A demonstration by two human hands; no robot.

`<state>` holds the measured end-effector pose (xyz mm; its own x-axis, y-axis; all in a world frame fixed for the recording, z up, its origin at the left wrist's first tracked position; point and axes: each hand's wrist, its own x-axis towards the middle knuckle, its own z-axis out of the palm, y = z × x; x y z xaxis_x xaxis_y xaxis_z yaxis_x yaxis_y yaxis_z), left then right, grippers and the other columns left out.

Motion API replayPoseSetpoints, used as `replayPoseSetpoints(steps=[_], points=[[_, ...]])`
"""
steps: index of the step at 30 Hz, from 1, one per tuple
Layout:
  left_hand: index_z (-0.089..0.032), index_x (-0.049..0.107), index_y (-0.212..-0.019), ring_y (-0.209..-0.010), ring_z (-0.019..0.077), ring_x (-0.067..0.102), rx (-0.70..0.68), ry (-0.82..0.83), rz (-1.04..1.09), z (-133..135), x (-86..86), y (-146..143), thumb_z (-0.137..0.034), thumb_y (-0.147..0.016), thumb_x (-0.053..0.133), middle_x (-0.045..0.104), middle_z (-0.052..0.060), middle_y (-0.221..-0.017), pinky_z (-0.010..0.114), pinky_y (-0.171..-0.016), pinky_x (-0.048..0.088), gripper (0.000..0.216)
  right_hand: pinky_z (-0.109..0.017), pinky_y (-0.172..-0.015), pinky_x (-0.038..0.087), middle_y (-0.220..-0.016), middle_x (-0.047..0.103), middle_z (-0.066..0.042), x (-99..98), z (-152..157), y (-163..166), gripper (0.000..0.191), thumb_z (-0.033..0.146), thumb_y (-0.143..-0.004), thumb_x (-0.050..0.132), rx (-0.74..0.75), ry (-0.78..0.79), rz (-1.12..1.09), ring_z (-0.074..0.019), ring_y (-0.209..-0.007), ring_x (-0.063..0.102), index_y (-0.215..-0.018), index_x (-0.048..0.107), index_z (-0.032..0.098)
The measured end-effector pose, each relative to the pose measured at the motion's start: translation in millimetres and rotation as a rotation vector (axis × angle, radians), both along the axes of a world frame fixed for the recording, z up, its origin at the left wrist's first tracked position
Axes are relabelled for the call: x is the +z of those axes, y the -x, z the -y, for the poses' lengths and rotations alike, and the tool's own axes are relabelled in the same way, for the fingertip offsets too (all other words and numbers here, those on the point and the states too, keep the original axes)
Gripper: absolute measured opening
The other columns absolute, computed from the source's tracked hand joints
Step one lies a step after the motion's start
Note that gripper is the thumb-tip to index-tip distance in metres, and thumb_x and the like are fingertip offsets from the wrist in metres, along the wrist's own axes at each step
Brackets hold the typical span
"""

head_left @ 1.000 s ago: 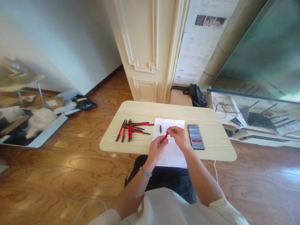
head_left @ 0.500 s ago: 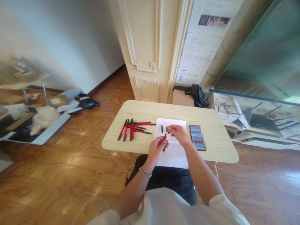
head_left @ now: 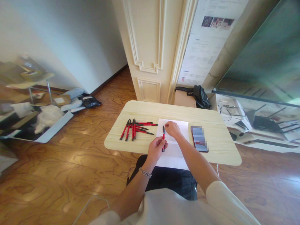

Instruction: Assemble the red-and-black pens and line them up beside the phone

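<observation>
My left hand (head_left: 156, 149) is closed around a red pen barrel (head_left: 163, 137), held upright over the white paper (head_left: 175, 156). The barrel's black end shows below the fingers. Just above its upper end is a small black pen part (head_left: 163, 128), a tapered piece. The thumb and fingers of my right hand (head_left: 172, 128) are pinched at this part's upper right side. Whether the part is lifted off the paper is hard to make out. To the left, several red and black pens (head_left: 133, 128) lie grouped on the table.
A phone (head_left: 199, 139) lies right of the paper on the pale wooden table (head_left: 217, 150). Behind the table, a black bag (head_left: 201, 97) rests on a box. Open packaging (head_left: 47, 120) is on the floor at left.
My right hand has moved from the top of the red barrel up to the black part. The thin piece between hand and barrel no longer shows. The view has shifted slightly.
</observation>
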<state>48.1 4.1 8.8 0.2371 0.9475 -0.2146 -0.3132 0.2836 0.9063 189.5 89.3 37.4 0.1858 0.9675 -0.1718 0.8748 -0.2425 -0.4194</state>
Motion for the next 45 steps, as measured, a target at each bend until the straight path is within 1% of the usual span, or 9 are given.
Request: replayPoseSetpoints(steps=[7,11,18,22,25,28,31,37,45], points=[[-0.013,0.062,-0.1,-0.071,0.0167,0.067,0.001,-0.008,0.014,-1,-0.2,0,-0.041,-0.072,0.073,0.068,0.006,-0.082,0.036,-0.072,0.055,0.041,-0.035,-0.079,0.048,-0.105,0.067,-0.016,5.3,-3,7,0.025,0.024,-0.085,0.051,0.009,0.089,0.144,-0.0271,-0.097,0.063,-0.102,0.068,0.018],[-0.013,0.063,-0.101,-0.072,0.0168,0.067,0.004,-0.018,0.008,-1,0.4,0,-0.041,-0.073,0.072,0.068,0.007,-0.083,0.035,-0.072,0.055,0.04,-0.035,-0.077,0.048,-0.104,0.065,-0.016,2.6,2,7,0.025,0.02,-0.084,0.05,0.065,0.111,0.201,-0.0281,-0.097,0.063,-0.103,0.065,0.016],[-0.013,0.062,-0.101,-0.073,0.0171,0.066,-0.001,-0.028,-0.006,-1,1.3,-2,-0.042,-0.074,0.071,0.068,0.008,-0.083,0.035,-0.072,0.055,0.04,-0.037,-0.088,0.042,-0.109,0.061,-0.016,-4.2,20,2,0.023,0.013,-0.084,0.048,0.075,-0.019,0.245,-0.0267,-0.107,0.056,-0.104,0.059,0.015],[-0.014,0.062,-0.102,-0.072,0.0167,0.066,-0.006,-0.037,-0.009,-1,1.8,-3,-0.042,-0.074,0.071,0.068,0.007,-0.083,0.035,-0.072,0.054,0.041,-0.034,-0.082,0.044,-0.094,0.067,-0.01,-4.6,25,-10,0.019,0.02,-0.09,0.043,-0.011,-0.166,-0.029,-0.022,-0.093,0.062,-0.102,0.058,0.017],[-0.013,0.062,-0.101,-0.07,0.0161,0.065,-0.016,-0.072,-0.036,0,1.6,-4,-0.041,-0.076,0.069,0.067,0.007,-0.082,0.033,-0.069,0.053,0.038,-0.03,-0.076,0.047,-0.085,0.069,-0.005,-3.2,26,-23,0.019,0.026,-0.089,0.046,-0.055,-0.281,-0.443,-0.017,-0.08,0.063,-0.097,0.061,0.018],[-0.013,0.062,-0.099,-0.067,0.014,0.062,-0.048,-0.152,-0.076,1,2.4,-5,-0.039,-0.079,0.066,0.066,0.005,-0.078,0.028,-0.063,0.05,0.033,-0.029,-0.072,0.05,-0.086,0.069,-0.006,1.2,28,-30,0.024,0.032,-0.083,0.054,-0.126,-0.359,-0.889,-0.0144,-0.075,0.063,-0.098,0.063,0.016],[-0.013,0.063,-0.098,-0.063,0.0117,0.06,-0.082,-0.207,-0.096,4,4.6,-7,-0.037,-0.081,0.064,0.065,0.005,-0.077,0.026,-0.062,0.048,0.03,-0.029,-0.073,0.052,-0.087,0.07,-0.006,10.1,32,-31,0.032,0.037,-0.076,0.065,-0.17,-0.433,-1.155,-0.0142,-0.075,0.064,-0.1,0.064,0.016],[-0.013,0.064,-0.098,-0.065,0.0126,0.06,-0.092,-0.2,-0.106,6,5.9,-10,-0.039,-0.079,0.066,0.066,0.006,-0.081,0.027,-0.064,0.049,0.033,-0.03,-0.07,0.053,-0.086,0.071,-0.007,24.6,39,-24,0.034,0.04,-0.071,0.07,-0.148,-0.478,-1.141,-0.0157,-0.074,0.065,-0.097,0.067,0.018],[-0.013,0.064,-0.099,-0.066,0.0132,0.061,-0.1,-0.209,-0.126,7,4.3,-8,-0.04,-0.079,0.065,0.066,0.007,-0.081,0.027,-0.064,0.049,0.034,-0.03,-0.07,0.052,-0.086,0.071,-0.007,21.8,41,-23,0.032,0.039,-0.072,0.069,-0.131,-0.438,-1.094,-0.0168,-0.077,0.065,-0.095,0.067,0.017]])
